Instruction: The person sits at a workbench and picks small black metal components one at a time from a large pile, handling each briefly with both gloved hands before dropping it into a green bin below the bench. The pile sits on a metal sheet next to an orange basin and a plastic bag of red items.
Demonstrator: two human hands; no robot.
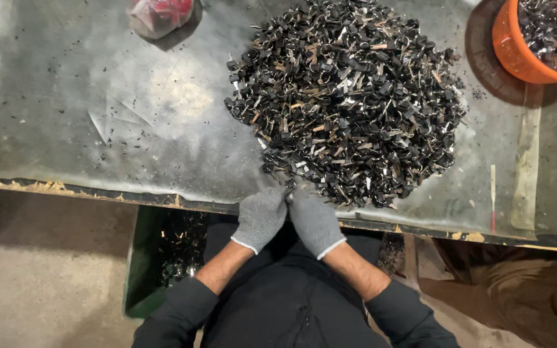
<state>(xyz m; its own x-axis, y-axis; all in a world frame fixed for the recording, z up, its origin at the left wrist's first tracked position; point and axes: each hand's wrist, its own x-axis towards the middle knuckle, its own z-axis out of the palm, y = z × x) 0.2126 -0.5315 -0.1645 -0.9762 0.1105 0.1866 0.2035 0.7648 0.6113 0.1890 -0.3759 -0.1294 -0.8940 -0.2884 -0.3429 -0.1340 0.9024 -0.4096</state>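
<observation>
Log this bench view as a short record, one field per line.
surface: worn grey table
main heap: pile of small black parts
left hand: grey glove, at the pile's near edge, pressed against the other hand
right hand: grey glove, a small black part pinched between both hands
far right: orange tub holding more parts
far left: bag with red contents
below table: green bin

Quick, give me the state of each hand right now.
Left hand: gloved, closed on a small black piece at the table edge.
Right hand: gloved, closed on the same piece.
</observation>
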